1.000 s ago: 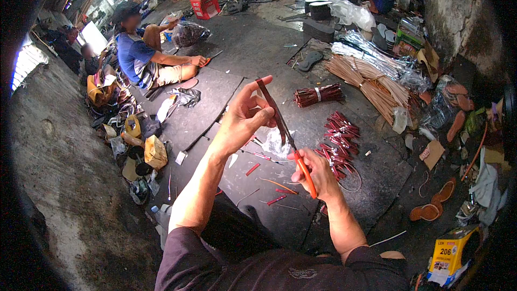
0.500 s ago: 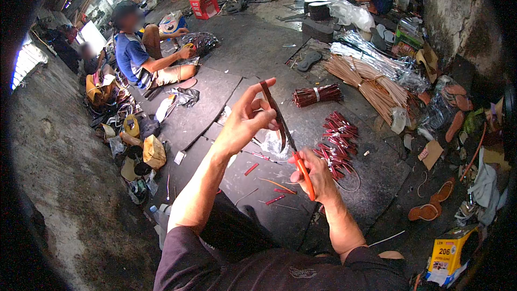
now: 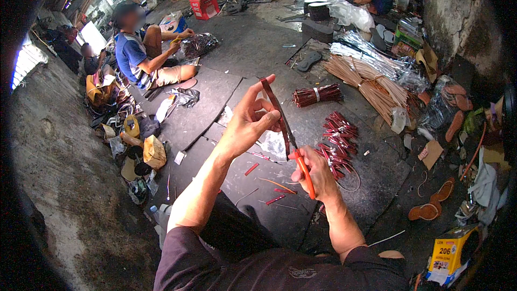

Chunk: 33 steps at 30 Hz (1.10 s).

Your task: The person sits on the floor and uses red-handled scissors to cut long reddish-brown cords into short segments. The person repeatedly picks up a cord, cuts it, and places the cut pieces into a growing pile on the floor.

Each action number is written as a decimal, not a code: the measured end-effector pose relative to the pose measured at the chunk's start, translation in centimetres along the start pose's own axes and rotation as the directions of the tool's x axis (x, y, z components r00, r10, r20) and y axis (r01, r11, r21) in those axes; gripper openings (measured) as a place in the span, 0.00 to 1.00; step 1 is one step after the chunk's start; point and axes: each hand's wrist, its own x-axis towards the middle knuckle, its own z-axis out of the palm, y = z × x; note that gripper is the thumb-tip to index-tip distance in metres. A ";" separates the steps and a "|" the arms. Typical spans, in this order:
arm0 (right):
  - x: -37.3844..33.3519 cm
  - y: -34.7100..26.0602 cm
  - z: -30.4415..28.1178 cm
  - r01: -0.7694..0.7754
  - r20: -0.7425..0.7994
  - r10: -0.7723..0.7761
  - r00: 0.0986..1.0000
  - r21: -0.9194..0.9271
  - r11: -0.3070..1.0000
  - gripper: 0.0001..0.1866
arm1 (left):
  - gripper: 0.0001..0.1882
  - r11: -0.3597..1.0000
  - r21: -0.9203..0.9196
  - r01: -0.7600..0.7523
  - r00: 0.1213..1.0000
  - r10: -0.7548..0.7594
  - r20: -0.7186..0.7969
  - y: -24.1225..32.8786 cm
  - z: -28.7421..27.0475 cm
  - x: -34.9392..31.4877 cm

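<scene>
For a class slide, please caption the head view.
The left hand holds a brown strip, the right hand grips orange-handled scissors, with a pile of red pieces beyond.

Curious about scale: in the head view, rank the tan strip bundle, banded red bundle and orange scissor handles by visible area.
Largest: tan strip bundle
Next: banded red bundle
Smallest: orange scissor handles, partly covered

scissor handles (image 3: pixel 305 174): glossy plastic | strip (image 3: pixel 283 124): smooth | shirt (image 3: pixel 258 272): matt cloth | wall (image 3: pixel 456 13): rough
</scene>
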 end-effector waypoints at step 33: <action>-0.2 -1.3 0.3 -0.014 0.016 0.013 1.000 0.059 0.998 0.44 | 0.39 0.999 -0.031 0.018 0.997 -0.015 0.071 -0.5 -0.3 0.0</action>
